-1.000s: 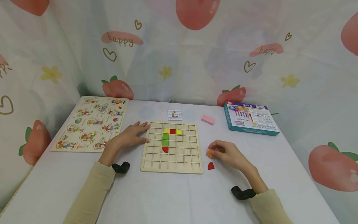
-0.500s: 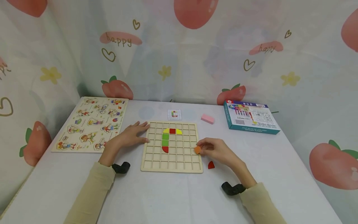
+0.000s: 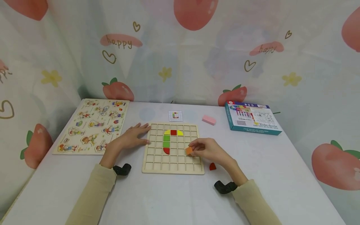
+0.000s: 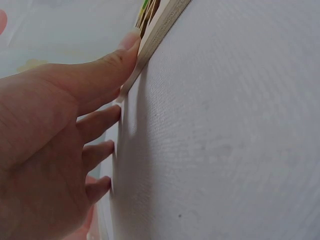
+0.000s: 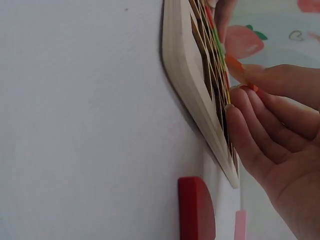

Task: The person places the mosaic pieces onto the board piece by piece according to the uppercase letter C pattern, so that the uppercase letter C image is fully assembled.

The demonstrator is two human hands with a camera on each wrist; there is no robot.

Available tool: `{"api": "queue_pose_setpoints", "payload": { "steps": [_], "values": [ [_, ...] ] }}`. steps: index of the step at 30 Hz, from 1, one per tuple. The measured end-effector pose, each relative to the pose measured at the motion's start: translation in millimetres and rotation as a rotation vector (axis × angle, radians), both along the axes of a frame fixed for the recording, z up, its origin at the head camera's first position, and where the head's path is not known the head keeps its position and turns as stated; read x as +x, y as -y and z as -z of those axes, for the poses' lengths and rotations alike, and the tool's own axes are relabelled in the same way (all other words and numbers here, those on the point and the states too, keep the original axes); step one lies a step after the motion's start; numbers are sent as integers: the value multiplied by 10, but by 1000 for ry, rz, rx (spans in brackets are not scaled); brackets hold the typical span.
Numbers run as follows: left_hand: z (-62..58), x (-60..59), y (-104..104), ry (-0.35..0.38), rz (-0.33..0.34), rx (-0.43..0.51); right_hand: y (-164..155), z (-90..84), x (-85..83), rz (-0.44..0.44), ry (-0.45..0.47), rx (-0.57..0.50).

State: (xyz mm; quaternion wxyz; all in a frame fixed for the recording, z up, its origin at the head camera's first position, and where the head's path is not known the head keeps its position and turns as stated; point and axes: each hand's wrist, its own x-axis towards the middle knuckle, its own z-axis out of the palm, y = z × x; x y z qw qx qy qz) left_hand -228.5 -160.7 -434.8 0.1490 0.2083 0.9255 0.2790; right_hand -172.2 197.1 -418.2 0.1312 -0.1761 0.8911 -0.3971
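Observation:
A wooden grid board (image 3: pixel 157 167) lies on the white table and holds yellow, red and green pieces (image 3: pixel 167 140) in a hooked column. My right hand (image 3: pixel 206 149) pinches a small orange piece (image 3: pixel 189 151) just above the board's right half; the orange piece (image 5: pixel 234 66) shows between thumb and fingertips in the right wrist view, over the board's edge (image 5: pixel 192 75). My left hand (image 3: pixel 131 137) lies flat at the board's left edge, its thumb (image 4: pixel 107 67) pressed against the board's side (image 4: pixel 157 32). A red quarter-round piece (image 3: pixel 212 166) lies on the table right of the board.
A small pattern card (image 3: pixel 175 115) and a pink block (image 3: pixel 209 119) lie behind the board. A teal box (image 3: pixel 253 118) sits at the back right. A wooden figure puzzle (image 3: pixel 94 125) lies at the left. A printed curtain surrounds the table.
My right hand has carried the orange piece leftward from the table beside the board to above the board's right half. The left hand has stayed put.

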Motion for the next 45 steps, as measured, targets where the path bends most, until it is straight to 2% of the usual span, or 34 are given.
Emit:
{"api": "queue_pose_setpoints", "payload": {
  "steps": [24,36,45],
  "values": [
    [-25,11,-10,2,-10,-2,445,25,-112,-52,-21,-11],
    [-7,7,5,0,-5,5,569,27,-128,-102,-48,32],
    [-6,3,3,-15,2,-6,626,15,-122,-87,-24,78]
  ]
}}
